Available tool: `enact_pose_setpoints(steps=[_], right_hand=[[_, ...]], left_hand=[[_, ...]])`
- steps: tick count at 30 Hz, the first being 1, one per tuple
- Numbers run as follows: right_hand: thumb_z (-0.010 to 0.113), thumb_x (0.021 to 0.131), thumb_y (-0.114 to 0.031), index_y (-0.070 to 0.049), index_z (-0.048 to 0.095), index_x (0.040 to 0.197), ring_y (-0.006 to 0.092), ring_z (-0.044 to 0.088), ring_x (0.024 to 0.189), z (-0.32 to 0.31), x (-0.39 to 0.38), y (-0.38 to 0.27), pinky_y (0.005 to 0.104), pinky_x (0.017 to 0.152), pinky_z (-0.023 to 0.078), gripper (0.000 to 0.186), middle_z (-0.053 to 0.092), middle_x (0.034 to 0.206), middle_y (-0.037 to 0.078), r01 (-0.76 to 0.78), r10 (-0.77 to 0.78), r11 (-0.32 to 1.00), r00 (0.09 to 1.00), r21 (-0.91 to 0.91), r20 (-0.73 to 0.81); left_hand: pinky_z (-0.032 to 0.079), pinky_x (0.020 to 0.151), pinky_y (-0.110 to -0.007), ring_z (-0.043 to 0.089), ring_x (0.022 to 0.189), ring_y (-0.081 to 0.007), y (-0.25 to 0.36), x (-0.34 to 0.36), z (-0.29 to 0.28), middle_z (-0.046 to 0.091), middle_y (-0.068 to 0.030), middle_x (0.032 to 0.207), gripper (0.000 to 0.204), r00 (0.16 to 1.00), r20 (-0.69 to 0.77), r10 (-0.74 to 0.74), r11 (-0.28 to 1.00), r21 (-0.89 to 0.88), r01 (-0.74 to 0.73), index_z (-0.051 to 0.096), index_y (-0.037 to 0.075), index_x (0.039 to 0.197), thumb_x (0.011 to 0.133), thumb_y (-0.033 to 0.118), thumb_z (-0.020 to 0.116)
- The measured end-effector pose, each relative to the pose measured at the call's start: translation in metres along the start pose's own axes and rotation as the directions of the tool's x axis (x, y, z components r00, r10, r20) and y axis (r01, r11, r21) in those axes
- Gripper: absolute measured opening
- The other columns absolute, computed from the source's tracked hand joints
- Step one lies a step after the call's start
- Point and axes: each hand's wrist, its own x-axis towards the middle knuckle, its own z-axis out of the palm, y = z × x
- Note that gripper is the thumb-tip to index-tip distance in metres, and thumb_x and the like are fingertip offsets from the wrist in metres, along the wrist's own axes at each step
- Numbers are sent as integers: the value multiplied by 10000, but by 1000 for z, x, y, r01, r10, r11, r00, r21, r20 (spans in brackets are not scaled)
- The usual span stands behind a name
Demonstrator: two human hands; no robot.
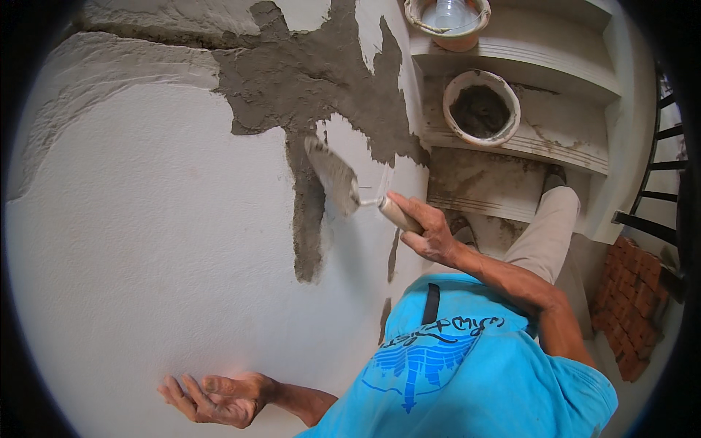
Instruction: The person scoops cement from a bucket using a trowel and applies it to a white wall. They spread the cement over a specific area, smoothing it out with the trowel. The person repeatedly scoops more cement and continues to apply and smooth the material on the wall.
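Observation:
My right hand (432,232) is wrapped round the pale handle of a trowel (332,175). Its blade, smeared with grey mortar, points up and left, beside a downward strip of wet mortar (307,219) on the white wall (168,219). I cannot tell whether the blade touches the wall. A wide, rough patch of the same mortar (299,80) spreads above it, with bare white gaps. At the lower left, my left hand (223,400) is held by the wall with loosely bent fingers apart and nothing in it.
On the stairs (577,139) to the right stands a bucket of dark mortar (451,109). Another bucket (467,36), with a clear container inside, sits higher up. My feet are on lower steps. A black railing (661,168) and stacked red bricks (628,306) are at the far right.

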Motion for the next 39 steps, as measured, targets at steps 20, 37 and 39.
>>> enact_pose_setpoints(steps=[20,37,39], right_hand=[[686,667,-61,-22,607,1362,169,640,893,-125,-43,12,322,820,550,701,653,1021,82,-543,537,819,839,185,85],[681,738,-170,-54,753,1160,423,706,967,-295,47,149,508,863,551,444,743,1009,231,-344,491,473,867,-811,-81],[691,750,-176,-45,750,1164,423,706,983,-290,59,171,502,884,556,438,745,1013,231,-351,512,428,854,-833,-96]], left_hand=[[398,1173,-658,573,1335,-401,-9,0,-3,654,-245,1267,213,999,-10,32,999,-16,-32,691,-38,1141,1049,103,562],[511,936,-527,561,1238,-381,31,13,28,533,-312,1371,404,978,-102,-183,983,-54,178,638,-95,1204,1031,269,624],[505,942,-511,559,1233,-371,25,12,28,534,-301,1366,417,984,-100,-149,989,-42,145,647,-90,1196,1023,290,644]])
